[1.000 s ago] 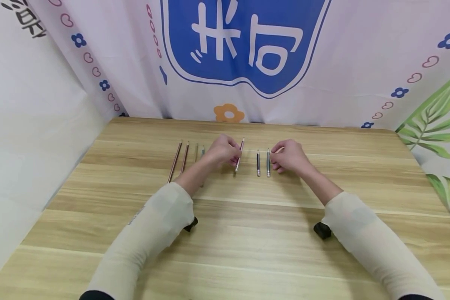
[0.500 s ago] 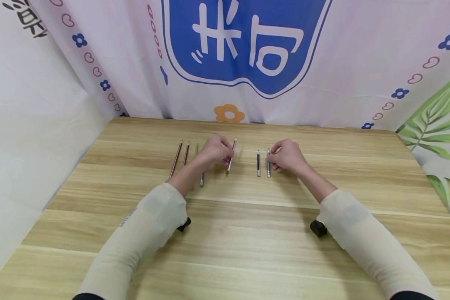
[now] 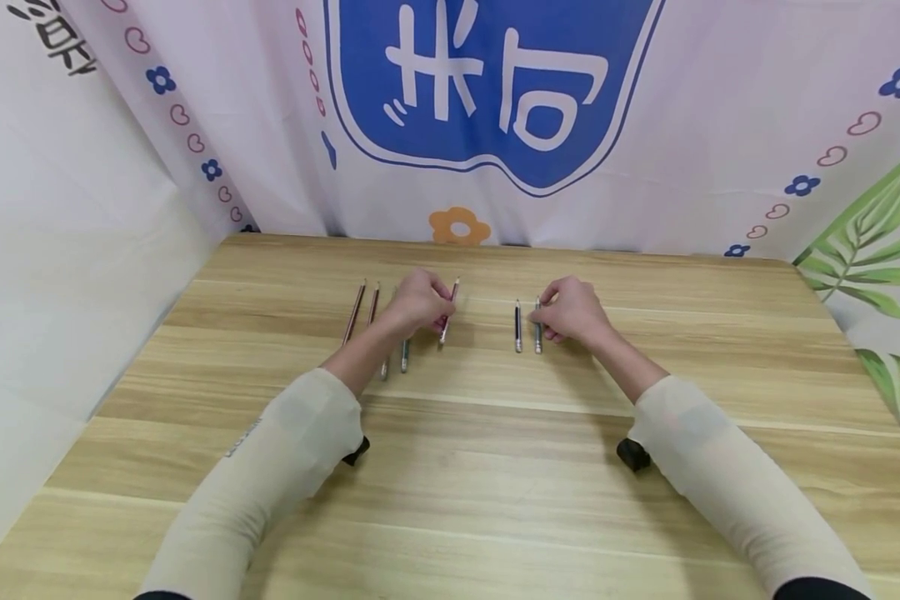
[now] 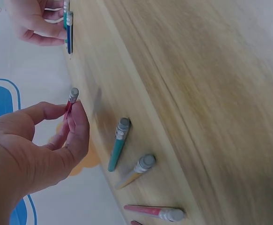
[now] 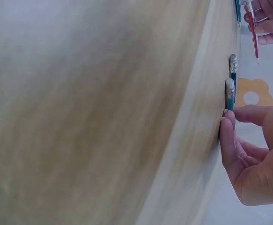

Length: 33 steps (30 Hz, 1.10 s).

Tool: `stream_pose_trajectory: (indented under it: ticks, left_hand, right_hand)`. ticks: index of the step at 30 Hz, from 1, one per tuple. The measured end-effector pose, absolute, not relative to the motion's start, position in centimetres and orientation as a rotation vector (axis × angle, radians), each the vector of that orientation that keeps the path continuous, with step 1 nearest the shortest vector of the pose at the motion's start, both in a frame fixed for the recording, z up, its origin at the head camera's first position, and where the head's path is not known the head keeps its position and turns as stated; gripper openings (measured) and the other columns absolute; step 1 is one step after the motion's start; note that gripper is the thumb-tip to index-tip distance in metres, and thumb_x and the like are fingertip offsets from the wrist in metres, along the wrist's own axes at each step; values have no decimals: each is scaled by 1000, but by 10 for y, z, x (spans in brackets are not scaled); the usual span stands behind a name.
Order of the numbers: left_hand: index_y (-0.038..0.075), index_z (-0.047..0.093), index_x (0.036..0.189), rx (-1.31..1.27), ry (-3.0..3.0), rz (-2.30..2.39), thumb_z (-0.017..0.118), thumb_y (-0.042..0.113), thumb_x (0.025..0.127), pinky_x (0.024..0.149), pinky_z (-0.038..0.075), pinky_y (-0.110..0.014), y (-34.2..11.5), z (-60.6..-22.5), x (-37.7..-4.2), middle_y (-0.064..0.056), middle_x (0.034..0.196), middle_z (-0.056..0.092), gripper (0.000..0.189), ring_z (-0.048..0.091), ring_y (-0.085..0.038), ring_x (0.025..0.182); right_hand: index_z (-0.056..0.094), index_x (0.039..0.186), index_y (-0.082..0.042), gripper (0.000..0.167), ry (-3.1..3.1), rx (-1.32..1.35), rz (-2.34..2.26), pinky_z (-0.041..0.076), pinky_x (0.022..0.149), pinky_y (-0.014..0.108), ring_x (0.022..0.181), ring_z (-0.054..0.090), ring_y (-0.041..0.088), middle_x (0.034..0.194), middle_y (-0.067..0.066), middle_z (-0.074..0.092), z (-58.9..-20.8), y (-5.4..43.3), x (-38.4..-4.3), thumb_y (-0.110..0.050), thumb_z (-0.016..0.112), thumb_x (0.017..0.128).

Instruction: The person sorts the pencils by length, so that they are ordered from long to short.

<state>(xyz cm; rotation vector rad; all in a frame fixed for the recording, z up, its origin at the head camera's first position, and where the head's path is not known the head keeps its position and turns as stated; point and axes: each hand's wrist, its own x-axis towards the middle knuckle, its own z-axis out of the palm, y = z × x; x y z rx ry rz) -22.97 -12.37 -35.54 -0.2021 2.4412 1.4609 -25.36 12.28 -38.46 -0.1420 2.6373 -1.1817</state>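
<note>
Thumb and fingers of my left hand (image 3: 420, 302) pinch a red pencil (image 4: 72, 97), held tilted, eraser end nearest me, with its shadow on the table below. My right hand (image 3: 574, 310) pinches a teal pencil (image 5: 229, 93) lying on the table toward the right. Right beside that one lies a dark blue pencil (image 3: 517, 327). To the left of the held red pencil, another teal pencil (image 4: 118, 149), a yellowish pencil (image 4: 135, 175) and two reddish-brown pencils (image 3: 354, 312) lie in a row, partly hidden by my left hand and forearm.
The wooden table (image 3: 480, 500) ends at the back against a white printed curtain (image 3: 270, 125). A white wall covering (image 3: 60, 292) borders its left side. Black wrist devices (image 3: 633, 455) hang under both sleeves.
My left hand has moved left with the red pencil, away from the dark blue pencil and toward the left row. The right hand has shifted slightly left onto the teal pencil.
</note>
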Motion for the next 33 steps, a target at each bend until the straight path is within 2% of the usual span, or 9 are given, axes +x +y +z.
stream_pose_trajectory:
  ticks: [4,7,13,23,28,33]
  left_hand:
    - [-9,62,110,-220,2457,1437,65,-7,95,70,65,-31,-125,-356,-229,-17,97,64,15,64,-22,72]
    - [-10,62,112,-229,2420,1470,65,-7,95,71,65,-31,-127,-357,-228,-20,99,65,18,64,-22,72]
    - [-12,61,116,-230,2358,1512,63,-7,96,73,65,-31,-132,-358,-228,-26,106,68,20,65,-22,72]
    - [-12,61,115,-238,2359,1504,63,-7,97,76,66,-34,-136,-359,-228,-25,103,67,19,65,-22,70]
    - [-13,60,116,-253,2356,1507,63,-7,96,74,66,-32,-137,-358,-229,-25,102,66,20,65,-22,69]
    - [-13,61,115,-261,2359,1509,63,-8,96,70,66,-31,-137,-358,-228,-22,97,66,20,64,-20,66]
  right_hand:
    - [65,107,9,22,2643,-141,-1185,61,51,26,50,65,13,67,12,71,-384,122,-253,-2,71,89]
    - [65,109,9,23,2649,-136,-1174,62,53,27,51,66,13,69,13,72,-383,121,-253,-1,69,88]
    - [63,113,10,29,2668,-111,-1128,63,54,27,52,67,14,75,15,73,-380,119,-253,-2,69,87]
    - [64,113,10,28,2717,-146,-1018,62,54,26,54,68,15,84,19,73,-378,116,-252,-3,71,89]
    - [67,108,10,21,2709,-117,-1024,63,56,26,56,68,15,81,18,72,-377,116,-252,0,69,89]
    - [68,102,8,19,2706,-108,-1029,64,56,27,55,68,15,77,15,72,-377,118,-253,-4,71,88]
